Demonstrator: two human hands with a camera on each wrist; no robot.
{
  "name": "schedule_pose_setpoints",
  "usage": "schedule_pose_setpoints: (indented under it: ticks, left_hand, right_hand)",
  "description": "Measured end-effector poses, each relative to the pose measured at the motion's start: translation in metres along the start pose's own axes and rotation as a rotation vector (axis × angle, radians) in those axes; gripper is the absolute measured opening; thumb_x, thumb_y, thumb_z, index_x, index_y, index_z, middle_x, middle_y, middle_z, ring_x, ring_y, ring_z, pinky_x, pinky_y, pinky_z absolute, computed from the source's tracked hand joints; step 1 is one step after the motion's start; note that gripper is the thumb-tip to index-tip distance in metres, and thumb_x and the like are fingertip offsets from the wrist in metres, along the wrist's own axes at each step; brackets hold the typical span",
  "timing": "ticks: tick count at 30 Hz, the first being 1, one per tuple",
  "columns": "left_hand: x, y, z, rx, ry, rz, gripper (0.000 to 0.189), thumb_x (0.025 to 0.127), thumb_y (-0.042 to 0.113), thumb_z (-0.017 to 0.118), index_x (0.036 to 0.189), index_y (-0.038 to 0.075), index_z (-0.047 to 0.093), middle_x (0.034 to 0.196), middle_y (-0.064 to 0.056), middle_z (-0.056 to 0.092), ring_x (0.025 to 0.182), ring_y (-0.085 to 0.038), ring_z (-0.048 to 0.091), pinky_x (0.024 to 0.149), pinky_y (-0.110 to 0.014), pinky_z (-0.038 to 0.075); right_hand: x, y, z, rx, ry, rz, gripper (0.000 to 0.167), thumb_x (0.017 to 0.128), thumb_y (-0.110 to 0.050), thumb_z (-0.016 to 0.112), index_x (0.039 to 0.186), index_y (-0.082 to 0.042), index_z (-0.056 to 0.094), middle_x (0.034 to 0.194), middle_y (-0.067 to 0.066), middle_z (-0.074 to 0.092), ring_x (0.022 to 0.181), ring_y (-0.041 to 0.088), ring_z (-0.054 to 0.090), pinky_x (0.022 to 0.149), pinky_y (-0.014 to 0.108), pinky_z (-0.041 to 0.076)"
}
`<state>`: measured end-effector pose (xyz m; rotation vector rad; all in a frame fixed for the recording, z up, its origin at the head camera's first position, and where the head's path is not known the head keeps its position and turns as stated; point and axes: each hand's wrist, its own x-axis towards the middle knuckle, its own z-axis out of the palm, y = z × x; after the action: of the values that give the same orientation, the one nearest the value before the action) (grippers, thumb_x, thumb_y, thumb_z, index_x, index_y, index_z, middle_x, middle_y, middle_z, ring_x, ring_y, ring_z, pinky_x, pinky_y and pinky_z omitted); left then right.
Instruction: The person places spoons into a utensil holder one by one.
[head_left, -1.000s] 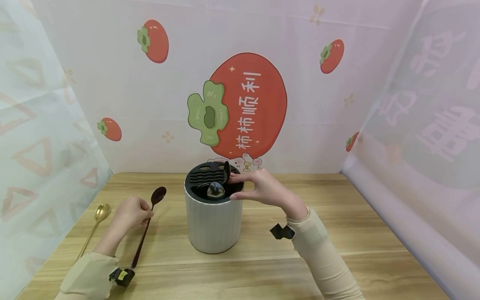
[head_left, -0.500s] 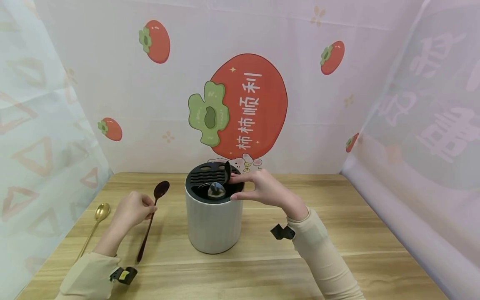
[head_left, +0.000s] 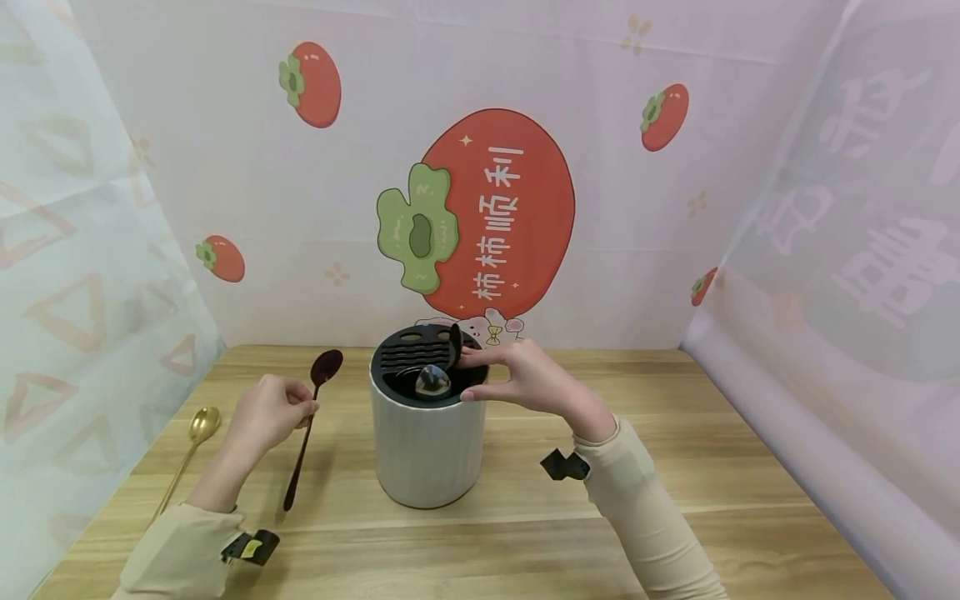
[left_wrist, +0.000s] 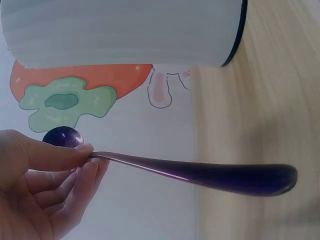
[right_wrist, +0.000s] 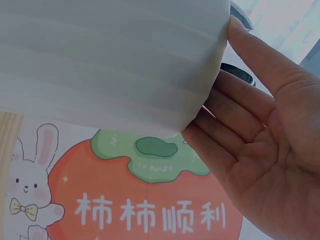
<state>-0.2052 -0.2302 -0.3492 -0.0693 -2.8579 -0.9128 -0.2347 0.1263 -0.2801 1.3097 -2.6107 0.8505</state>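
My left hand (head_left: 272, 410) pinches a dark purple long-handled spoon (left_wrist: 225, 176) by its thin neck, between thumb and fingertips. The spoon's bowl (head_left: 327, 365) points away and its thick handle end hangs toward me, over the table. To its right stands a white ribbed utensil holder (head_left: 426, 454) with a black slotted top. A silver utensil (head_left: 432, 381) and a black spoon (head_left: 455, 343) stick up from the wide opening. My right hand (head_left: 528, 379) touches the holder's right rim with thumb and extended fingers spread apart; some fingertips are hidden behind it in the right wrist view.
A gold spoon (head_left: 204, 423) lies on the wooden table (head_left: 525, 533) at the far left, its handle partly covered by my left sleeve. A printed cloth (head_left: 487, 50) with persimmons hangs behind, and pale cloths close both sides.
My left hand has lifted the purple spoon off the table and moved it slightly up and to the right. The right hand and the holder have stayed in place.
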Motion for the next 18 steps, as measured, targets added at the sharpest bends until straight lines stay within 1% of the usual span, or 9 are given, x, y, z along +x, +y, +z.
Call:
schedule_pose_setpoints:
  ticks: [4,10,14,18]
  left_hand:
    - [-0.001,0.006,-0.003,0.006,0.022,0.006,0.013,0.086,0.016,0.066,0.083,0.004,0.07,0.068,0.001,0.069,0.063,-0.012,0.061,0.06,-0.029,0.044]
    - [-0.002,0.014,-0.006,0.019,0.083,0.047,0.011,0.085,0.016,0.067,0.081,0.007,0.07,0.067,0.002,0.069,0.062,-0.009,0.061,0.061,-0.031,0.046]
    - [-0.002,0.02,-0.008,0.006,0.113,0.059,0.011,0.086,0.016,0.067,0.08,0.007,0.071,0.066,0.002,0.069,0.062,-0.009,0.061,0.059,-0.029,0.044]
    - [-0.003,0.026,-0.01,-0.004,0.144,0.072,0.012,0.086,0.017,0.067,0.082,0.006,0.071,0.066,0.001,0.07,0.062,-0.008,0.062,0.06,-0.029,0.045]
  right_hand:
    - [0.0,0.0,0.0,0.0,0.002,-0.003,0.044,0.08,-0.037,0.074,0.118,-0.017,0.069,0.124,0.0,0.064,0.118,0.006,0.057,0.095,0.027,0.05]
    - [0.0,0.0,0.001,-0.004,0.004,-0.006,0.045,0.08,-0.039,0.074,0.119,-0.018,0.068,0.125,0.0,0.063,0.118,0.006,0.057,0.094,0.028,0.05]
    - [0.0,0.0,0.001,-0.006,0.001,-0.001,0.045,0.08,-0.039,0.074,0.119,-0.018,0.068,0.125,0.0,0.063,0.118,0.005,0.057,0.094,0.027,0.05]
    - [0.0,0.0,0.001,0.004,0.005,-0.004,0.043,0.08,-0.037,0.074,0.118,-0.018,0.069,0.125,0.0,0.063,0.117,0.006,0.058,0.093,0.027,0.051]
